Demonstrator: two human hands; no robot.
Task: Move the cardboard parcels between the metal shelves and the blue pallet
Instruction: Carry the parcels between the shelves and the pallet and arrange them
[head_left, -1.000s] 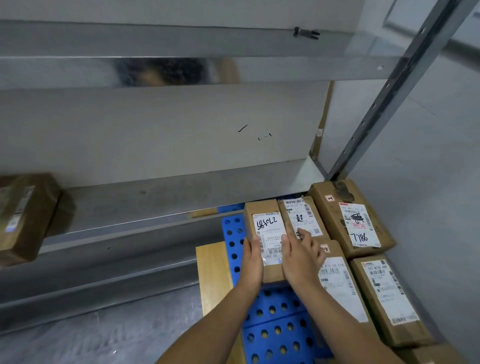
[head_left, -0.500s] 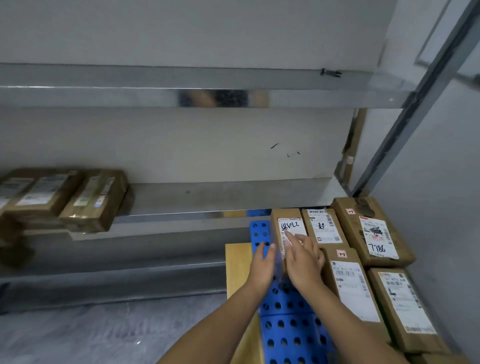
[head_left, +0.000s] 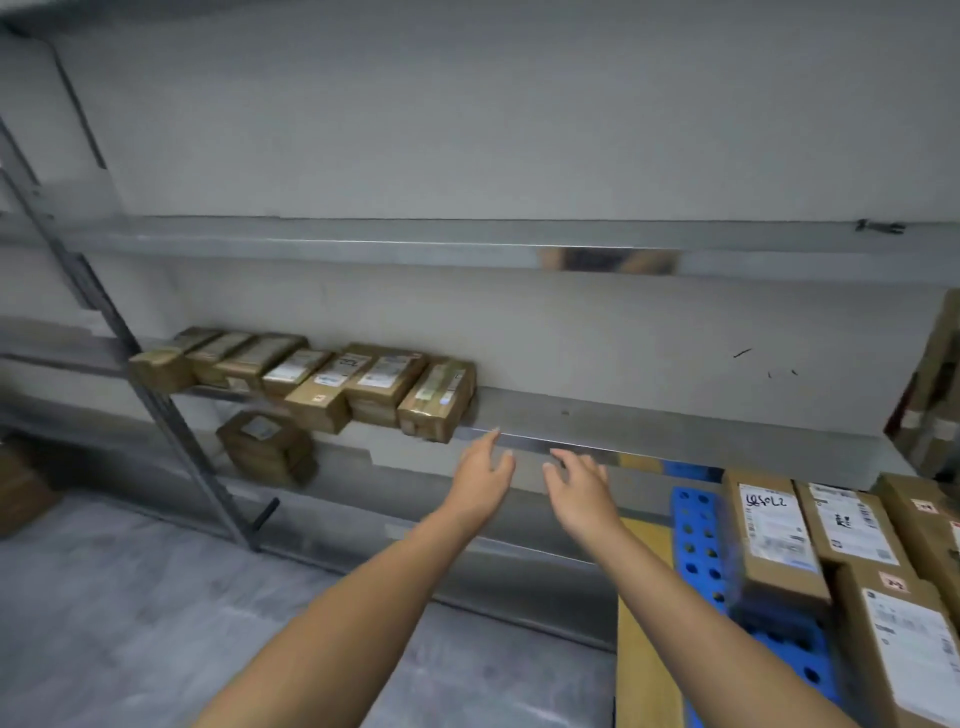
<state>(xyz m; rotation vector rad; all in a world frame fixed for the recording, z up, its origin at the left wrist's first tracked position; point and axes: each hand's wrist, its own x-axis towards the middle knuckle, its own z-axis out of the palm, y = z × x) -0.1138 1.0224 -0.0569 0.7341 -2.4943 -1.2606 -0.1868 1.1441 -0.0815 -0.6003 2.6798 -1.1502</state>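
Several brown cardboard parcels with white labels lie on the blue pallet (head_left: 698, 540) at the lower right; the leftmost one (head_left: 776, 535) bears handwriting. A row of several parcels sits on the middle metal shelf (head_left: 649, 426), the nearest of them (head_left: 439, 400) at its right end. My left hand (head_left: 485, 475) and my right hand (head_left: 579, 491) hover side by side in front of the shelf edge, just right of that row, fingers spread and holding nothing.
One more parcel (head_left: 267, 447) lies on the lower shelf level. A grey shelf upright (head_left: 156, 400) slants at the left. A yellow board (head_left: 647, 623) lies beside the pallet. Another brown box (head_left: 23, 488) stands on the grey floor at far left.
Both hands have left the handwritten parcel on the pallet and swung left and up to the middle shelf. The view has turned left, bringing the row of shelf parcels into sight.
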